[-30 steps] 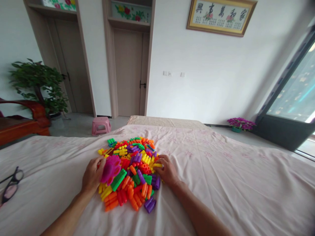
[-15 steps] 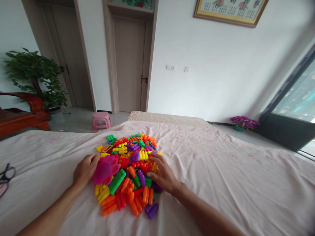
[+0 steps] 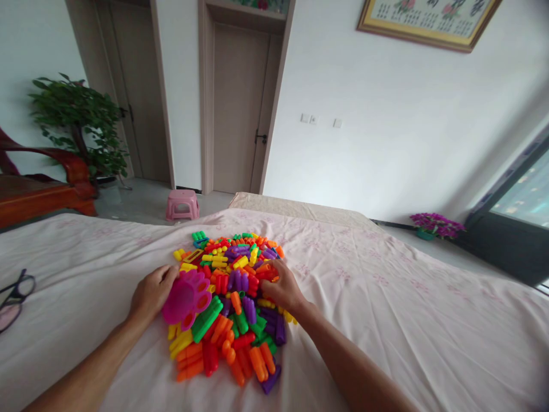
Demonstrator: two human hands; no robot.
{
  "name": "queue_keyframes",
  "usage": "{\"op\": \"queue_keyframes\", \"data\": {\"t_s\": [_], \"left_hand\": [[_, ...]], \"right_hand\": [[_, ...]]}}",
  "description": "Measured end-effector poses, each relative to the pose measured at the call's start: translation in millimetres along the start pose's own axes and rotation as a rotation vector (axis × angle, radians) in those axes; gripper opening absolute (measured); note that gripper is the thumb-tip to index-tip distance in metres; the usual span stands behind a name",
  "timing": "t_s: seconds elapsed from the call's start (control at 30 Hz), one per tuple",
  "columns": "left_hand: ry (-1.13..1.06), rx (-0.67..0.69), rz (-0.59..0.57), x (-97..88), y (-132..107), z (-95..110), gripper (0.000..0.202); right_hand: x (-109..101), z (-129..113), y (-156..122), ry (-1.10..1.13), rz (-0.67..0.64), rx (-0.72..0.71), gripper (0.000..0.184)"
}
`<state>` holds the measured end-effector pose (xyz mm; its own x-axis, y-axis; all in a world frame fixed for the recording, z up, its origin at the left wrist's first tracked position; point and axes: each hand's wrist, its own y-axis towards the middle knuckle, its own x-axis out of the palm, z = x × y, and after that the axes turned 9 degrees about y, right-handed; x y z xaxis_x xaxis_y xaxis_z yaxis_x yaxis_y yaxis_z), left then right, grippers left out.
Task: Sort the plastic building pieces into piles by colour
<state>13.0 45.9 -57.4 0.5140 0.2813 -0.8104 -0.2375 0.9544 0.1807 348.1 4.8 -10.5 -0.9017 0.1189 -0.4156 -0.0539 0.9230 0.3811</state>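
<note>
A pile of colourful plastic building blocks (image 3: 223, 280), shaped like joined tubes, lies on the cloth. At its left edge, my left hand (image 3: 155, 290) is closed on the rim of a magenta flower-shaped plastic piece (image 3: 186, 300); its fingertips are partly hidden. My right hand (image 3: 281, 286) reaches into the pile's right side with curled fingers, closed at a red-orange block (image 3: 266, 273). Purple blocks (image 3: 238, 280) lie left of these fingers. Closer to me are a long green block (image 3: 207, 320) and several orange blocks (image 3: 257, 363).
A pale flowered cloth (image 3: 364, 332) covers the wide surface. Eyeglasses (image 3: 17, 297) lie at the far left. Beyond the surface stand a pink stool (image 3: 182, 205), a wooden armchair (image 3: 51, 183), a leafy plant (image 3: 79, 123) and a pot of purple flowers (image 3: 435, 225).
My right hand has gone from spread fingers to curled ones, and blocks around it have shifted. The left hand stays at the magenta flower piece. The view has turned slightly left.
</note>
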Motion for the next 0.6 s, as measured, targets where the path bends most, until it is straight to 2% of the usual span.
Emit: {"op": "queue_keyframes", "data": {"t_s": [0.13,0.2,0.3,0.43,0.6], "left_hand": [[-0.009,-0.001,-0.003,0.4,1,0,0.043],[-0.010,-0.001,0.000,0.2,1,0,0.042],[-0.013,0.002,0.005,-0.5,0,1,0.042],[-0.017,0.003,0.006,-0.9,-1,2,0.042],[-0.022,0.002,0.000,1.0,0,0,0.041]], "right_hand": [[0,-11,5,0.376,-0.036,0.169,0.033],[-1,-15,8,0.424,-0.082,0.202,0.041],[-5,-10,12,0.218,-0.083,0.101,0.047],[-10,4,13,-0.185,0.057,-0.088,0.047],[-13,6,7,-0.364,0.036,-0.180,0.047]]}}
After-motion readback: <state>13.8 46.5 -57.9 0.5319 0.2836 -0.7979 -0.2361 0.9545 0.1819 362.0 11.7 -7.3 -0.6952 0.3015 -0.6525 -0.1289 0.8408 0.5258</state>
